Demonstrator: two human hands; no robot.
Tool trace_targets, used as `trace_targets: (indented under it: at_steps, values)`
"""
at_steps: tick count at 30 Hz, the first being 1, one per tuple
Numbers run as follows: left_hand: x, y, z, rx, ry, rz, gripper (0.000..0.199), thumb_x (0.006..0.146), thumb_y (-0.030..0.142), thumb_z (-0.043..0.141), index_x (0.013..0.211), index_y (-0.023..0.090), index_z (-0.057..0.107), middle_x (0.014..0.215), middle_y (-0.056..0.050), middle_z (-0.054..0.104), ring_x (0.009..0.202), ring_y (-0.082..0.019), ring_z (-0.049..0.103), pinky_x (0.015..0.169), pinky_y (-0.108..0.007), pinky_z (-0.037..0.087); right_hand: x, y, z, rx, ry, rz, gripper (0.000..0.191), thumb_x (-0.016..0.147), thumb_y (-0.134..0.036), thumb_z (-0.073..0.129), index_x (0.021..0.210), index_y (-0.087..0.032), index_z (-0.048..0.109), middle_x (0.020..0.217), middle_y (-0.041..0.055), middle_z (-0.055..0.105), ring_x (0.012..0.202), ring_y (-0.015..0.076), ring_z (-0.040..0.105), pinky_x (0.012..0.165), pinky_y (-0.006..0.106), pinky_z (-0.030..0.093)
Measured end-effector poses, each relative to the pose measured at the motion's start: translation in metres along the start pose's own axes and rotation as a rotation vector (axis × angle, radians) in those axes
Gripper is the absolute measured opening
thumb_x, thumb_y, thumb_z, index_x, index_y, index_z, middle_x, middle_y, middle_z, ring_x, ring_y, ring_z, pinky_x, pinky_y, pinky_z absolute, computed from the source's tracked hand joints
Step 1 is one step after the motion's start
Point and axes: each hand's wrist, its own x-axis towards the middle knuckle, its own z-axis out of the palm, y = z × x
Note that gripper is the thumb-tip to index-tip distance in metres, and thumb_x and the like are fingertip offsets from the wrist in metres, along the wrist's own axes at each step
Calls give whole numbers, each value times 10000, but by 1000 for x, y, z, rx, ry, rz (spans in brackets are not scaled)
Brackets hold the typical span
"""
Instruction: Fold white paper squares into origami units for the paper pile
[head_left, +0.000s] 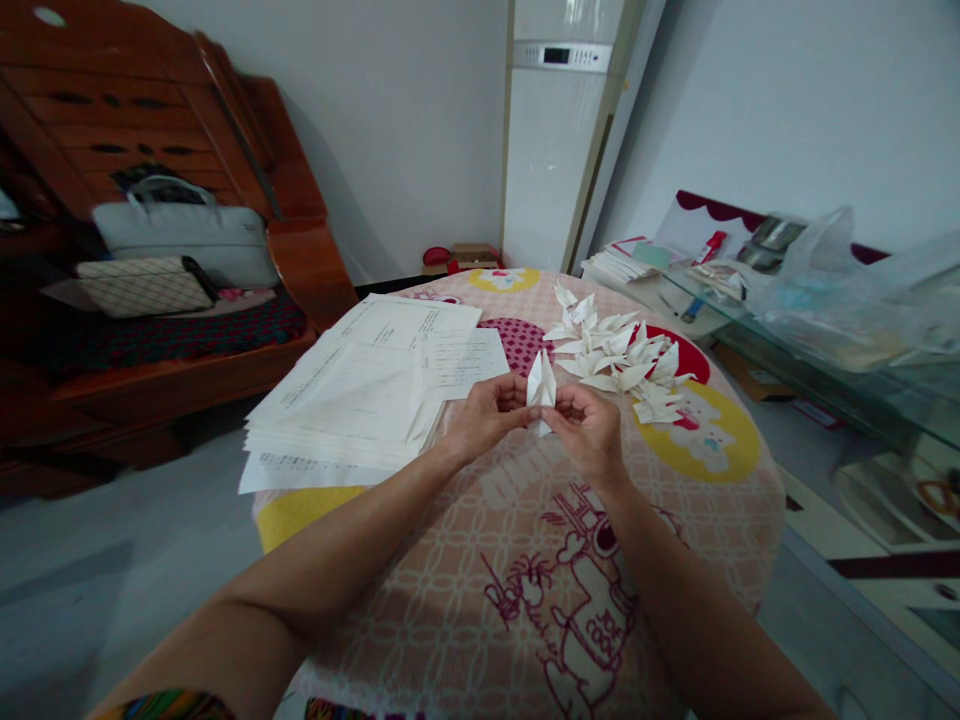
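Note:
Between my two hands, a small piece of folded white paper [541,385] stands upright, its top split into two points. My left hand [491,412] pinches its left side, thumb and fingers together. From the right, my right hand [589,425] grips the other edge, with the thumb on the front near the bottom. Beyond my right hand lies a pile of folded paper cranes [626,350]. To the left of my left hand is a thick stack of printed paper sheets [360,375], with a smaller sheet [469,362] on its right side.
A patterned cloth covers the round table [450,600]. At the right, a glass shelf [825,365] holds a plastic bag [817,280] and papers. A wooden bench [292,270] with a grey bag [187,240] stands at the left. A tall white cabinet unit [551,150] is behind.

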Motion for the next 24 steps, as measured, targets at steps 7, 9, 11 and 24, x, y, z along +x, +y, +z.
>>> trace_targets:
  at_steps: [7, 9, 11, 24]
  values:
    - [-1, -1, -3, -6, 34, 19, 303, 700, 319, 809, 821, 118, 617, 740, -29, 665, 649, -113, 616, 614, -225, 477, 5, 1, -1, 188, -103, 166, 328, 666, -396, 796, 885, -173, 695, 766, 40, 720, 661, 183, 664, 605, 304, 543]
    - [-1, -1, -3, 1, 36, 18, 305, 697, 324, 810, 816, 118, 619, 730, -30, 662, 644, -117, 617, 610, -228, 478, 6, 1, -1, 247, -144, 228, 330, 634, -423, 817, 807, -174, 687, 698, 27, 703, 607, 173, 646, 558, 294, 533]
    - [-1, -1, -3, -3, 28, 21, 315, 692, 333, 815, 822, 116, 628, 736, -32, 665, 649, -119, 620, 614, -230, 481, 7, 1, -1, 272, -116, 253, 330, 589, -411, 847, 734, -177, 664, 638, 9, 681, 551, 152, 617, 517, 272, 511]
    - [0, 6, -9, 34, 55, 56, 327, 778, 439, 732, 864, 132, 655, 755, -24, 659, 647, -120, 616, 607, -231, 515, 3, 0, -5, 263, -280, 259, 206, 650, -348, 815, 673, -172, 710, 605, -5, 682, 523, 130, 595, 512, 247, 467]
